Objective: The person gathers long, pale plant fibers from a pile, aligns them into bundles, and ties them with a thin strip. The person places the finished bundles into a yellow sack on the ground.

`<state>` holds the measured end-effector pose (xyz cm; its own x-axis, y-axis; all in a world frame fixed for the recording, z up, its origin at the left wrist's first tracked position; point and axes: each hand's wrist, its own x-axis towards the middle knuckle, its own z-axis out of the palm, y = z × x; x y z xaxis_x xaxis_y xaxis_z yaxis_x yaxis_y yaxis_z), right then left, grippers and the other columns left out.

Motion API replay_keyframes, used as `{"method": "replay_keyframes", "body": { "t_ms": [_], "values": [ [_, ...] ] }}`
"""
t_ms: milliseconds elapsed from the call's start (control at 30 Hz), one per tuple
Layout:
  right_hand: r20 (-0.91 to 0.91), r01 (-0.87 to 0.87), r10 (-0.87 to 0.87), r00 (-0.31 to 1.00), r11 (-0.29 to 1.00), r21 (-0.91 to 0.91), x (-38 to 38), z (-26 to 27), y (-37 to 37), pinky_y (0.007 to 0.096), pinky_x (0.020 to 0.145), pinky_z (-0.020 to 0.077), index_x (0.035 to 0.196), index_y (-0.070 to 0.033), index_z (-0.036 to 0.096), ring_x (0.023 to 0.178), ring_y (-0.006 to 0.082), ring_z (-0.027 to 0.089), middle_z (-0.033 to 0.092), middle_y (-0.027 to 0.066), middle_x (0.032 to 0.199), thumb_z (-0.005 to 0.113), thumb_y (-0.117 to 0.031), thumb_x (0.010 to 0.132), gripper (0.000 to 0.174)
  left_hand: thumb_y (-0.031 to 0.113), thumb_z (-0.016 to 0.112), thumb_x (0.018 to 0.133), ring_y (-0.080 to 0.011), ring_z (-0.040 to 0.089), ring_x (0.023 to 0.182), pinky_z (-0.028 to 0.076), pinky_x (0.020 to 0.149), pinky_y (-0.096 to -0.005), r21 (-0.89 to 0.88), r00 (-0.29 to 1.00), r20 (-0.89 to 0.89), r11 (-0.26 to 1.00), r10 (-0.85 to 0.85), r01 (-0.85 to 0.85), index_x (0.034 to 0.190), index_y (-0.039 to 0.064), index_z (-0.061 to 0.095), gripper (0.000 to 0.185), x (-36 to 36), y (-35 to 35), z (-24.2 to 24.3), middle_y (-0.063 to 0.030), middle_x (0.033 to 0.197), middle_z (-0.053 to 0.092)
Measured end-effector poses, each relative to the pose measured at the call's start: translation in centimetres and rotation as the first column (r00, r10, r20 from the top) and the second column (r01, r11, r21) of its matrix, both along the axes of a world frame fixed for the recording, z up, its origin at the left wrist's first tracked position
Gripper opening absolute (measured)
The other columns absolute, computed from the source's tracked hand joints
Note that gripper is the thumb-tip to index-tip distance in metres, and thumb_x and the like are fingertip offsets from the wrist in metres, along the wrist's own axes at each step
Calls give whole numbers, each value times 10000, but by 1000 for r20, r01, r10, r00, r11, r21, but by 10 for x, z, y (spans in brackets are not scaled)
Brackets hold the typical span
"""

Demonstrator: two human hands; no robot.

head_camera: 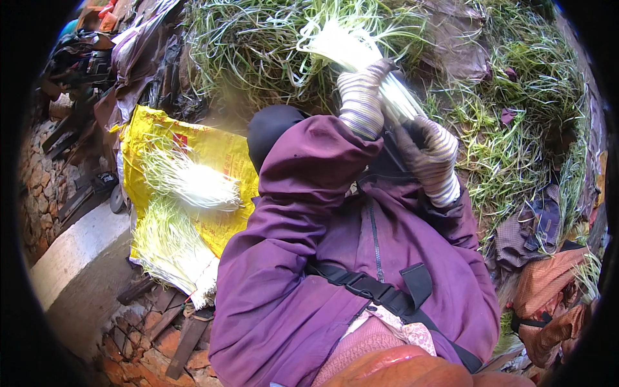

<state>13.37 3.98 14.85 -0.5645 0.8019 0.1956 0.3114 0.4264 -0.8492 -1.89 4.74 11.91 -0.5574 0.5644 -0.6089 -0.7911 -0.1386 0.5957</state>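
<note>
My left hand (362, 96), in a striped knitted glove with dark fingers, is closed around the middle of a bunch of pale chive-like stalks (343, 46). Its leafy tops fan out up and left, and the white ends slant down toward my right. At those ends is my right hand (428, 155), in a matching glove with a dark palm. Its curved fingers touch the stalk ends; how firmly they hold is unclear. On my left, an untied-looking bunch (203, 184) lies on a yellow printed sack (232, 155). Below it rests a second bunch (174, 246) with a red tie near its white ends.
Loose green stalks (251, 53) are heaped ahead, with more trimmings (503, 169) to the right. A pale concrete ledge (82, 251) and broken bricks (159, 334) lie left. Dark checked cloth (527, 227) and an orange checked garment (546, 295) are at right; whether worn is unclear.
</note>
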Motion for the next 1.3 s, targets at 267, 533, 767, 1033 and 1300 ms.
{"method": "replay_keyframes", "body": {
  "t_ms": [267, 533, 767, 1033, 1300],
  "values": [
    [-267, -285, 177, 947, 846, -450, 46, 21, 0, 205, 613, 480, 943, -14, 693, 689, 40, 571, 658, -12, 799, 725, -7, 828, 120, 118, 643, 898, -241, 669, 723, 576, 643, -355, 164, 980, 17, 968, -197, 192, 1020, -50, 614, 210, -11, -17, -2, -153, 890, 678],
    [-129, 217, -329, 935, 822, -526, 52, 13, 27, 218, 690, 491, 1070, 8, 673, 782, 74, 597, 665, 32, 888, 705, -39, 866, 212, 129, 631, 911, -237, 668, 830, 574, 754, -375, 228, 960, 89, 943, -267, 241, 1106, -36, 585, 259, -20, -45, 7, -133, 945, 670],
    [89, -283, 269, 959, 907, 311, 3, 28, 15, 343, 720, 522, 1046, -84, 675, 863, 302, 639, 646, 111, 992, 778, -86, 709, 352, 133, 614, 924, -230, 653, 861, 556, 785, -348, 238, 954, 133, 943, -270, 234, 1108, -27, 580, 246, -20, -54, 1, -125, 949, 656],
    [-102, -18, 79, 992, 866, 499, -14, 14, 30, 368, 666, 526, 947, -83, 665, 779, 285, 643, 666, 91, 879, 810, -152, 713, 284, 145, 592, 946, -226, 636, 834, 546, 779, -354, 310, 972, 127, 939, -198, 151, 1090, -21, 576, 220, -19, -49, -9, -118, 930, 638],
    [-114, 185, -147, 982, 683, 707, -20, 0, 29, 389, 673, 475, 874, -155, 656, 745, 244, 590, 612, 24, 814, 830, -195, 700, 250, 178, 621, 929, -258, 636, 855, 544, 796, -400, 270, 969, 230, 963, -86, 22, 1055, -14, 621, 230, -12, -40, -19, -126, 954, 647]
  ]
}}
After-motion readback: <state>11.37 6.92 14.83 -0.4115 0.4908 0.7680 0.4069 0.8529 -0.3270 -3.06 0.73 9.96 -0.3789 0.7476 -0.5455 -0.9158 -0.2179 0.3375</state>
